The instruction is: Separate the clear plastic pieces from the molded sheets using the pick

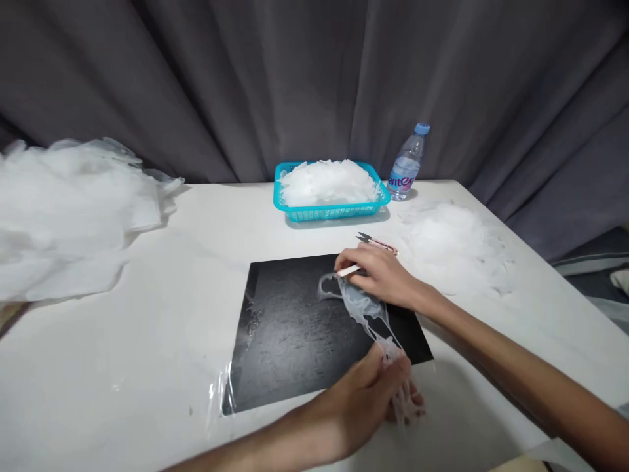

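Observation:
A thin, see-through white piece of mesh-like material is stretched between my two hands above the black mat. My left hand is closed round its lower end, and some of it hangs past the fingers. At the upper end, my right hand pinches the material together with a short, flat white strip. Just beyond the right hand lie thread snips with dark blades and a pink handle. Part of the handle is behind that hand.
A blue plastic basket heaped with white pieces stands at the back, beside a water bottle. Loose white scraps lie on the right. A large pile of sheer white material fills the table's left side. Behind hangs a grey curtain.

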Demonstrator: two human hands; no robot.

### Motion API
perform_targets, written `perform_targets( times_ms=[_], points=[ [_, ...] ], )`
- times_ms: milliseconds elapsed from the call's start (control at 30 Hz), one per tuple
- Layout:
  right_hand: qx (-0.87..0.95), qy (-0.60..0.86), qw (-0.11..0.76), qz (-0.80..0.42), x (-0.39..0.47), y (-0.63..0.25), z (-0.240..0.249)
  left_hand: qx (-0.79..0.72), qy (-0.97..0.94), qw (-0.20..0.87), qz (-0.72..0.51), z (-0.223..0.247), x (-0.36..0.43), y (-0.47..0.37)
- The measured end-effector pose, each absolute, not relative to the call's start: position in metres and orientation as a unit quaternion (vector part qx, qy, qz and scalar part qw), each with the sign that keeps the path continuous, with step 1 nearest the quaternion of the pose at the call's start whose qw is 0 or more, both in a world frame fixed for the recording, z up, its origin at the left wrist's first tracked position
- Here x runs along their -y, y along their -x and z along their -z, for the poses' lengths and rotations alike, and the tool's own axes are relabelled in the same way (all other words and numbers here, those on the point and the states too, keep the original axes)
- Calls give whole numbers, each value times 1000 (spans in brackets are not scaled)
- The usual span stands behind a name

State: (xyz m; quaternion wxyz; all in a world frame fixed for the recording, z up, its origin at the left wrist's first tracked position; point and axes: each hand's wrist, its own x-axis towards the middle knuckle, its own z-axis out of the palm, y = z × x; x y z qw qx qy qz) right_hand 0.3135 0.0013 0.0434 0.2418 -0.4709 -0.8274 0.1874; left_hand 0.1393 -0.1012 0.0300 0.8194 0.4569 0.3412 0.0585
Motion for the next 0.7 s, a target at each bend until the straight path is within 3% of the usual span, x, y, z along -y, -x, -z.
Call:
perform_targets(
  times_ms=[167,333,500,567,700],
  points=[
    [916,330,193,-120,-31,-281,-39,-390,-386,826,-132,-38,105,-145],
    [923,318,191,-100,-56,-262,-34,-449,-460,727,-241,-35,102,-154],
    [865,406,251,-155,-42,-283,-43,-404,-615,668,-114,-48,86,-138],
    [829,485,211,-178,-28,-299,-45,-390,-694,601,-67,-56,77,-125],
    [772,551,175,-263,-5,-323,-38,-355,-742,555,-126,-66,76,-112]
  ],
)
